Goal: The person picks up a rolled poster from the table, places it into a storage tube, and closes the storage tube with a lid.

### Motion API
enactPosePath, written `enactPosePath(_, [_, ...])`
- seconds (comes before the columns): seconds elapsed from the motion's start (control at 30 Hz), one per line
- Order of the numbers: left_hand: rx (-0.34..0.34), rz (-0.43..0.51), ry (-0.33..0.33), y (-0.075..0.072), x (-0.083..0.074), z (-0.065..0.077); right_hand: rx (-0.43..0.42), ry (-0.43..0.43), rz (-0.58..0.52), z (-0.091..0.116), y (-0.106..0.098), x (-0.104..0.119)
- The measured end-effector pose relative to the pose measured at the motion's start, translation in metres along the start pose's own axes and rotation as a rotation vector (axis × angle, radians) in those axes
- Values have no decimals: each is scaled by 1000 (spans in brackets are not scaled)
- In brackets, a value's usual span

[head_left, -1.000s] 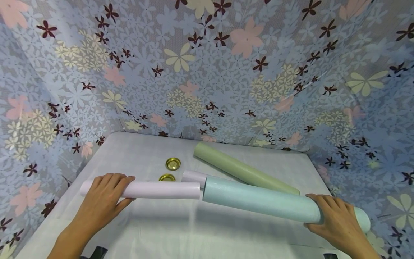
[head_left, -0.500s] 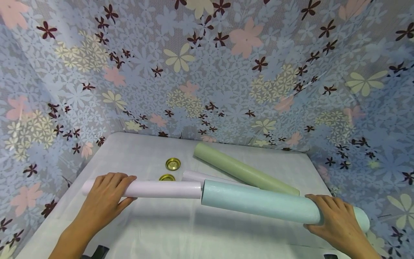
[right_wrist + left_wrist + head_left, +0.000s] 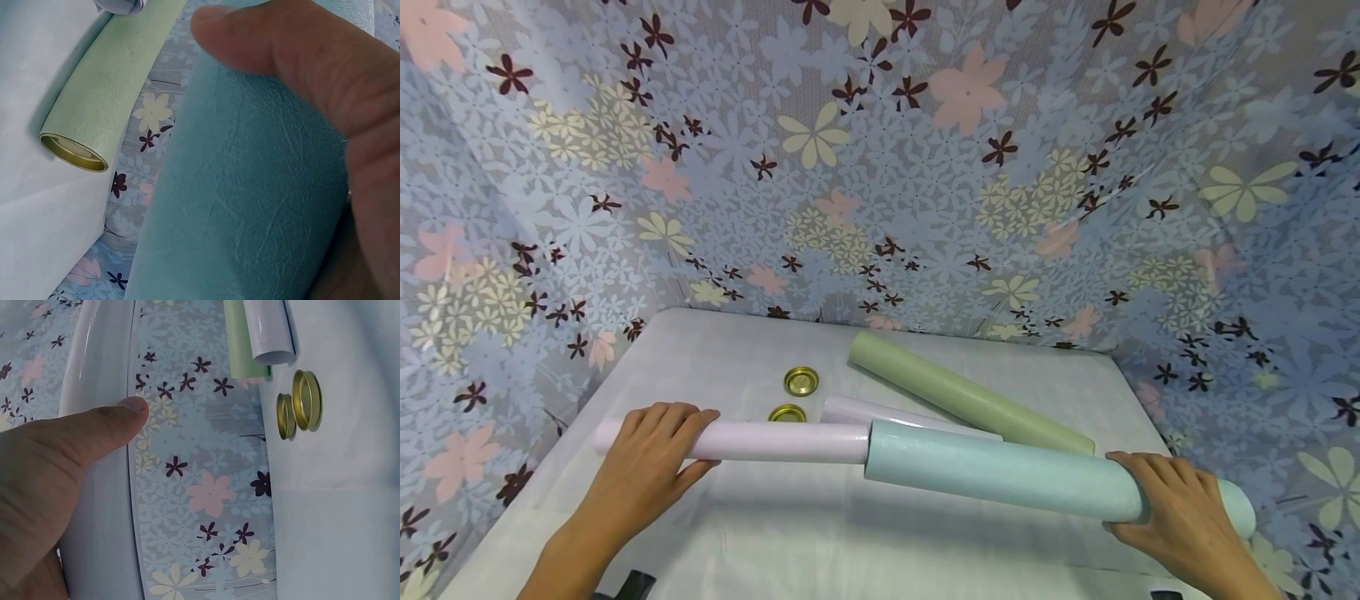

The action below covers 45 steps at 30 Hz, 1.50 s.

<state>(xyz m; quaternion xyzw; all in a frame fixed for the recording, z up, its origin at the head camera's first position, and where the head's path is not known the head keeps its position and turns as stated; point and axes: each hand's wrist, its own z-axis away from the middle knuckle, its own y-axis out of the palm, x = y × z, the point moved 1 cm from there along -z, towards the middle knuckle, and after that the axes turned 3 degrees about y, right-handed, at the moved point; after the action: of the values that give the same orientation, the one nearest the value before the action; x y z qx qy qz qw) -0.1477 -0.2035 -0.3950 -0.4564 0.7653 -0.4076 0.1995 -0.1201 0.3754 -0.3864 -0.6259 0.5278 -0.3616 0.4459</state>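
Observation:
My left hand [image 3: 647,462] grips a pale lilac paper roll [image 3: 782,442] near its left end, with the thumb [image 3: 119,422] lying over it in the left wrist view. My right hand [image 3: 1176,508] holds a wider light blue cardboard tube [image 3: 1000,471] towards its right end, fingers over the top and thumb below. Both are held above the table, nearly in line. The roll's right end meets the tube's left opening; I cannot tell whether it has slipped inside. In the right wrist view the blue tube [image 3: 237,181] shows a wrinkled surface.
On the white-covered table [image 3: 737,533] lie a green tube [image 3: 962,387] with a gold-rimmed end, a second lilac roll [image 3: 857,410] partly hidden behind the blue tube, and two round gold lids [image 3: 801,381]. A flowered cloth [image 3: 880,167] hangs around the table.
The lilac roll has shifted slightly right and the blue tube's left end slightly left and down. The narrow gap between their ends has closed. Both hands keep their grip.

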Motion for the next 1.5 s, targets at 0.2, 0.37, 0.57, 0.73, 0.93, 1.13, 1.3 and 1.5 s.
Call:
enactPosePath(0.2, [7, 7, 2, 1, -1, 0, 8, 8, -1, 0, 1, 1])
enactPosePath(0.37, [15, 16, 0, 1, -3, -1, -12, -2, -4, 0, 1, 1])
enactPosePath(0.57, [41, 7, 0, 1, -5, -3, -11, -6, -12, -1, 0, 3])
enactPosePath(0.73, [37, -17, 8, 2, -8, -4, -16, -9, -13, -2, -1, 6])
enactPosePath(0.93, [35, -23, 5, 3, -14, -6, -25, -16, -17, -3, -1, 9])
enactPosePath(1.13, [38, -19, 8, 5, -19, -8, -44, -30, -6, -4, 0, 11])
enactPosePath(1.3, [45, -17, 7, 7, -23, -10, -56, -42, 4, -4, 1, 12])
enactPosePath(1.5, [36, -24, 10, 11, -27, -12, -72, -53, -1, -5, 1, 13])
